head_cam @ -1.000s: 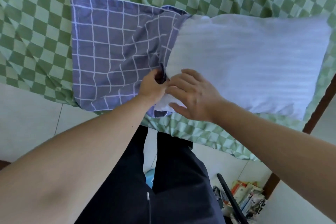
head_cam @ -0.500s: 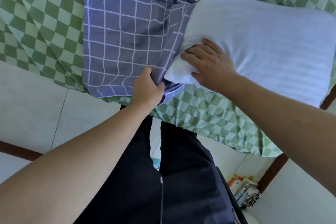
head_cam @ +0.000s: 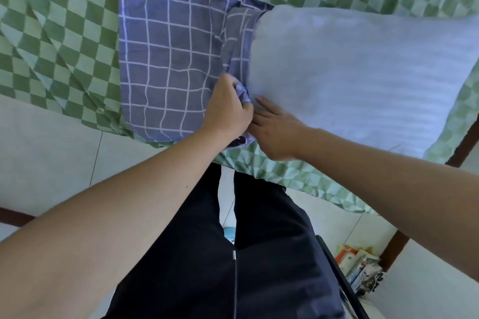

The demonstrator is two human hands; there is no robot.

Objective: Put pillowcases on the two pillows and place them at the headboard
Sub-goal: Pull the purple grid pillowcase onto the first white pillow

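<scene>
Purple grid-checked cloth is bunched in our left hand [head_cam: 228,109], which grips the open edge of the one pillowcase [head_cam: 171,59], while our right hand [head_cam: 274,132], resting on top of the pillow half a second ago, now tucks under its near corner, fingers hidden so we cannot tell their grip. We count one white pillow [head_cam: 363,75], its left end just inside the case, both lying on the green checked sheet [head_cam: 51,21] at the bed's edge. Below are our dark trousers [head_cam: 207,267] and a stack of books [head_cam: 363,272] on the floor.
</scene>
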